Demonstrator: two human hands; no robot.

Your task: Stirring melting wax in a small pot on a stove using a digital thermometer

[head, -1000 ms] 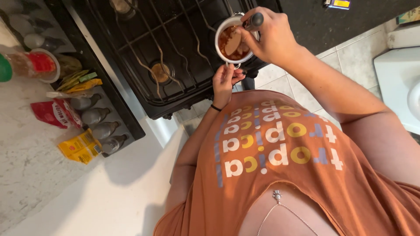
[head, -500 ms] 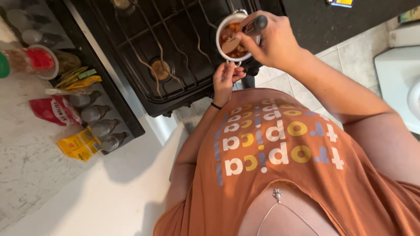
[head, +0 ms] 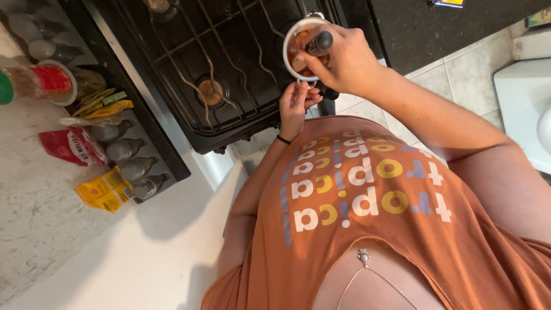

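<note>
A small white pot (head: 288, 45) with red-orange food in it stands on the black gas stove (head: 229, 69), at the near right grate. My right hand (head: 344, 57) is over the pot, closed on a dark-handled utensil (head: 320, 41) whose tip dips into the food. Just below the rim, my left hand (head: 295, 103) pinches the pot's small handle; a dark band circles that wrist. My orange printed shirt fills the lower frame.
A burner (head: 209, 92) lies left of the pot. Several small bottles (head: 129, 158) stand in a dark rack by the stove, with a red packet (head: 72, 143), a yellow packet (head: 106, 189) and a red-lidded container (head: 51, 80) on the pale counter. Tiled floor and a white appliance (head: 528, 109) are at right.
My right hand has shifted slightly over the pot, moving the utensil through the food. My left hand stays at the pot's handle.
</note>
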